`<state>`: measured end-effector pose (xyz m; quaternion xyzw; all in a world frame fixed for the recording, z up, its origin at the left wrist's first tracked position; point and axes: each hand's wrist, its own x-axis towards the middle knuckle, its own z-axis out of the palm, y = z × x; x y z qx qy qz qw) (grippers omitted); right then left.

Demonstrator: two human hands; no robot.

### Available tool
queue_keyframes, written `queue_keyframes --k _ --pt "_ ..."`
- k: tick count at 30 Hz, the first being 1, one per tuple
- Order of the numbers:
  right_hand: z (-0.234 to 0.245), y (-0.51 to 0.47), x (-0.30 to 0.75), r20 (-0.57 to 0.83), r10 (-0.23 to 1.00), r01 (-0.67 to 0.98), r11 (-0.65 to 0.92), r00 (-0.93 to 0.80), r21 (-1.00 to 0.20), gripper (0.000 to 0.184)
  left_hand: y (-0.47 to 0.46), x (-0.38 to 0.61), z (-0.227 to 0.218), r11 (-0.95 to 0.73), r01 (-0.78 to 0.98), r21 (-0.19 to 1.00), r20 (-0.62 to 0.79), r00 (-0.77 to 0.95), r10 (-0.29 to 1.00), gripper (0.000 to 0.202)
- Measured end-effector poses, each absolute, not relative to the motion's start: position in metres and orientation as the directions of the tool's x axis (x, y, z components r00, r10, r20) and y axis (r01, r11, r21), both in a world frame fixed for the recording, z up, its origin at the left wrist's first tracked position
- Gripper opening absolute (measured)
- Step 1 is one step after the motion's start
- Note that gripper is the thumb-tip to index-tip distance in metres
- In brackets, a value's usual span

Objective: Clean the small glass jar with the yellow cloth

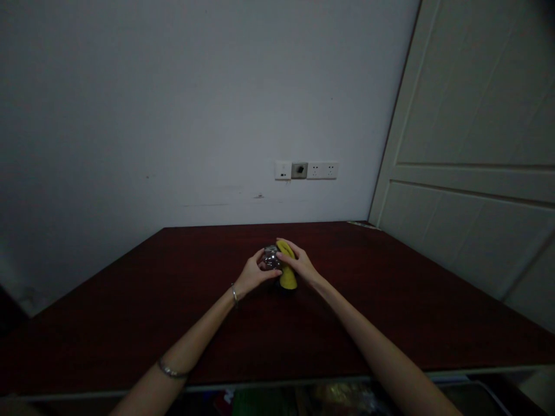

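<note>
My left hand (255, 273) is wrapped round a small, shiny, clear rounded container (272, 258), which looks like a glass jar. Its thumb lies along the near side and the fingers are behind it. In my right hand (301, 264) is a folded yellow cloth (288, 276), pinched between thumb and fingers and pressed against the jar's right side. The cloth's lower end hangs down below the hand. Both hands are over the middle of the dark red table. What the jar contains, if anything, I cannot make out.
The dark red tabletop (182, 323) reaches back to a pale wall (195, 115) with sockets and switches (321, 170). A white panelled door (468, 144) stands at the right. Under the table's front edge, several dim items (260, 401) show.
</note>
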<state>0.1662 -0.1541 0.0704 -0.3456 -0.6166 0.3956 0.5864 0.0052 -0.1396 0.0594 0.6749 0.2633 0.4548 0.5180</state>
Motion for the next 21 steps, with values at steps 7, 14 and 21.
queue_keyframes --k 7,14,21 --pt "0.069 -0.149 0.169 0.596 0.803 0.097 0.594 -0.002 -0.799 0.034 -0.141 0.004 0.057 -0.399 -0.082 0.913 0.393 0.438 0.809 0.081" --pt "0.081 -0.161 0.172 0.705 0.703 0.171 0.709 -0.097 -0.684 0.025 -0.148 0.003 0.062 -0.422 0.011 0.906 0.371 0.458 0.808 0.082" --pt "0.084 -0.165 0.170 0.716 0.682 0.200 0.730 -0.147 -0.654 0.023 -0.144 0.003 0.054 -0.446 0.035 0.894 0.380 0.467 0.798 0.087"
